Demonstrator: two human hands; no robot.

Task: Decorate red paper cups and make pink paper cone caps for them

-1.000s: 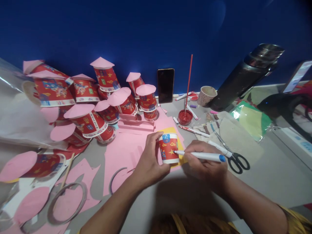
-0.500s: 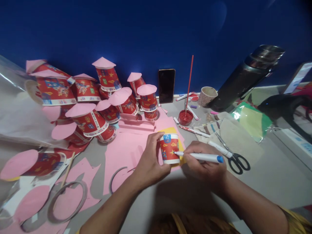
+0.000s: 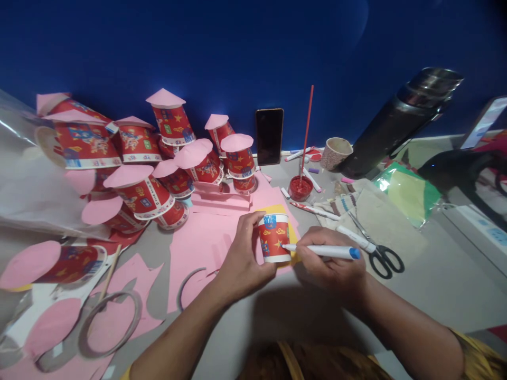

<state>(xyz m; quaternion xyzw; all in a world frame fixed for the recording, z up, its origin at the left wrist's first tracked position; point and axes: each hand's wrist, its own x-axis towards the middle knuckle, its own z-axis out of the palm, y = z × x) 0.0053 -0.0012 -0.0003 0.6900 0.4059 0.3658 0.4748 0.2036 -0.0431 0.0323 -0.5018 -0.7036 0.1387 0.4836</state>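
Observation:
My left hand point(image 3: 247, 258) grips a red paper cup point(image 3: 274, 237) between thumb and fingers, above pink and yellow paper. The cup has a white band at top and bottom, with blue, yellow and star prints. In my right hand point(image 3: 332, 258) is a white marker point(image 3: 325, 251) with a blue end, held like a pen. Its tip meets or nearly meets the cup's side by the yellow star. Pink paper sheets point(image 3: 198, 237) lie left of the cup, with a yellow sheet point(image 3: 293, 240) partly hidden behind it.
Several red cups with pink paper cones point(image 3: 142, 192) crowd the left. A tape ring point(image 3: 137, 316) lies nearer. Behind are a phone point(image 3: 270, 136), a red paint pot point(image 3: 300, 188), a patterned cup point(image 3: 336, 154) and a black flask point(image 3: 400, 124). Scissors point(image 3: 386, 261) lie at right.
The view has shifted slightly. Both hands keep their hold on the cup and the marker, and the marker's tip stays by the star.

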